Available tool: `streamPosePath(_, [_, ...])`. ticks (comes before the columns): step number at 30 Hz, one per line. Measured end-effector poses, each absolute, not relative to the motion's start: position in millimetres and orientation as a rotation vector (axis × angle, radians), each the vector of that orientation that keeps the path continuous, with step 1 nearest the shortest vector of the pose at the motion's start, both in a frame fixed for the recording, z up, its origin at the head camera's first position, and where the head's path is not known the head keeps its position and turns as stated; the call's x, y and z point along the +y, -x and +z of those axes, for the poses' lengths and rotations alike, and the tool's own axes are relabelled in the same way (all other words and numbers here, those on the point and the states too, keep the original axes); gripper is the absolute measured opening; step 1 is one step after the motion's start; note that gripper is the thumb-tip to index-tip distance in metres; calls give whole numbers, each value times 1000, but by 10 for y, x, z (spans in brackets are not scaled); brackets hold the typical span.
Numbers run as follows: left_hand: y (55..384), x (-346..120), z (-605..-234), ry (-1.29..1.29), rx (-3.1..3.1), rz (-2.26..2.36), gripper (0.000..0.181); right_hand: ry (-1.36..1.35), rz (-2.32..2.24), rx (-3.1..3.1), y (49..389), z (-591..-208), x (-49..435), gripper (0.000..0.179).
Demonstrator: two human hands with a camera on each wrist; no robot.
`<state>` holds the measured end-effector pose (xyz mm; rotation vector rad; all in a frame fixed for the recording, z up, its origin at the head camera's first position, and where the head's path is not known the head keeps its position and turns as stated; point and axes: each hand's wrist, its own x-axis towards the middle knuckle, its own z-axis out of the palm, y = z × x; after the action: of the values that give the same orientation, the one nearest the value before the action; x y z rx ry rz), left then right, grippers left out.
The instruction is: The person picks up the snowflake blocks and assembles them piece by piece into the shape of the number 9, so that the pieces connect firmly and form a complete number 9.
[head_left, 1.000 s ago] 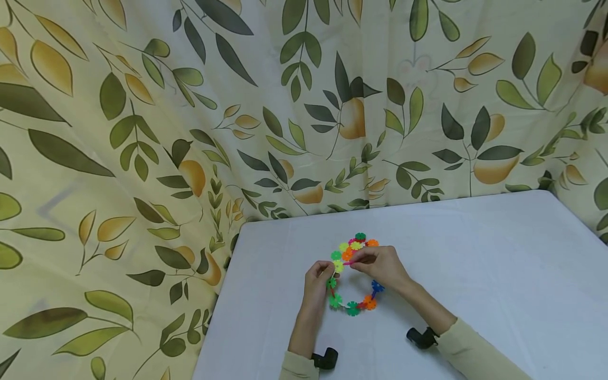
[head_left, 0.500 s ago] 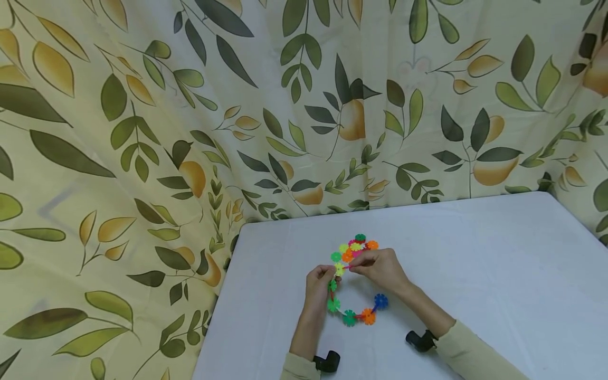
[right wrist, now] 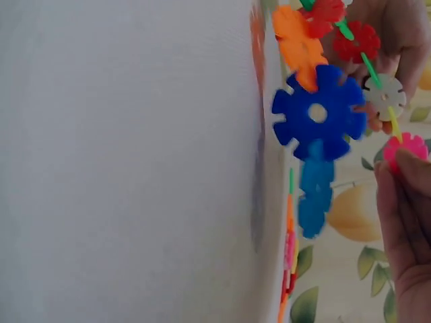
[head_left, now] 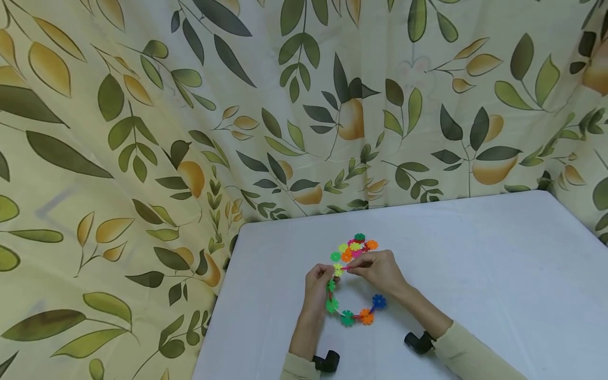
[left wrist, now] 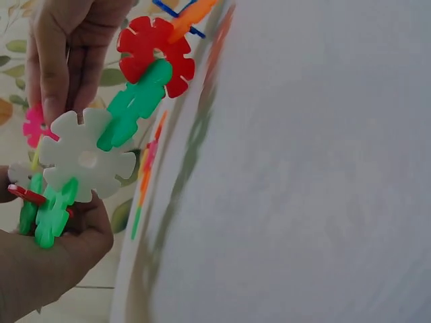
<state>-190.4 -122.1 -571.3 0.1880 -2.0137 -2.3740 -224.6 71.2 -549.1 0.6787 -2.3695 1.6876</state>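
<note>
A curved chain of slotted plastic flower discs [head_left: 347,317] hangs from my hands over the table, in green, red, white, orange and blue. My left hand [head_left: 317,289] grips the chain near its yellow disc [head_left: 338,269]. My right hand [head_left: 383,272] pinches a pink disc [right wrist: 406,149] between thumb and fingers, and the pink disc meets the yellow one edge-on. In the left wrist view, a large white disc [left wrist: 101,145] joins green discs beside the left fingers. A dark blue disc [right wrist: 320,94] and a lighter blue one [right wrist: 315,198] form the chain's loose end.
Beyond the hands, a group of loose discs [head_left: 347,255] in green, orange, pink and yellow lies on the white-covered table [head_left: 475,264]. A leaf-patterned curtain [head_left: 266,105] stands along the table's back and left sides. Both wrists wear black cameras [head_left: 326,361].
The chain's loose blue end has swung nearer to me and its loop has widened. My right hand has come down slightly with the pink disc, still against the yellow one.
</note>
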Motion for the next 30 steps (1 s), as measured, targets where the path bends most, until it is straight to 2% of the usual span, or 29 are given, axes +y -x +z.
streamPosePath(9, [1911, -1213, -5699, -185, -1988, -2410, 10, -735, 1603, -2469, 2352, -5512, 742, 14])
streamPosePath(16, [1897, -1206, -5678, -217, -1967, -2440, 12, -567, 1371, -2619, 2590, -5542, 804, 10])
streamPosePath(19, [1899, -1206, -5673, -210, -1959, -2446, 13, -588, 1293, -2700, 2702, -5525, 821, 16])
streamPosePath(25, [1919, -1218, -5670, -209, -1922, -2463, 11, -819, 1004, -2868, 2866, -5510, 814, 33])
streamPosePath(30, [1935, -1226, -5657, -219, -1937, -2457, 8, -888, 856, -2911, 2911, -5504, 785, 37])
